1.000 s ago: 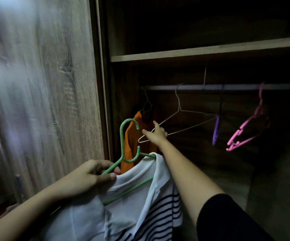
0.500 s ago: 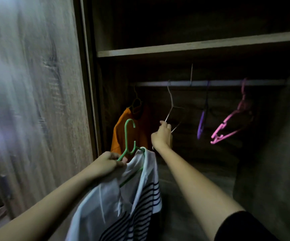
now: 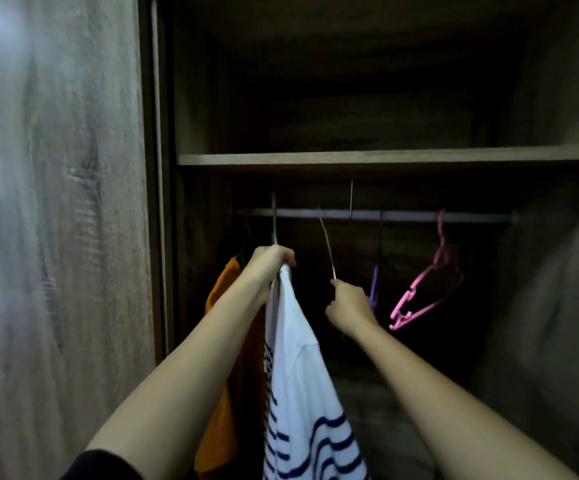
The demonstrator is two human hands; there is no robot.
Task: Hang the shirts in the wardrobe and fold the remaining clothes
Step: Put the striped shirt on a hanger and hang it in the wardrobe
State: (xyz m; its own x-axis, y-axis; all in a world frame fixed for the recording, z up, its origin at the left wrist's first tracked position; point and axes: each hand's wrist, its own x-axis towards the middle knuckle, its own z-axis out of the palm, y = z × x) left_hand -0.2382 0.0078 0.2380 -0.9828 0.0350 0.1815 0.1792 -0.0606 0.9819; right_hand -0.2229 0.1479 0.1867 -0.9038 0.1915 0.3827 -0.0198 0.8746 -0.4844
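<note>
Your left hand (image 3: pixel 270 266) grips the green hanger (image 3: pixel 274 223) with the striped shirt (image 3: pixel 298 375), hook seemingly at the rail (image 3: pixel 402 215), right of the orange shirt (image 3: pixel 218 306). Your right hand (image 3: pixel 348 306) pinches the wire hanger (image 3: pixel 327 244).

We see a white, navy-striped shirt (image 3: pixel 302 375) drooping edge-on from a green hanger (image 3: pixel 274 220), whose hook crosses the rail (image 3: pixel 402 214). Our left hand (image 3: pixel 270 263) grips the hanger at the collar. Just left, an orange shirt (image 3: pixel 218 393) hangs in the wardrobe (image 3: pixel 385 159).
</note>
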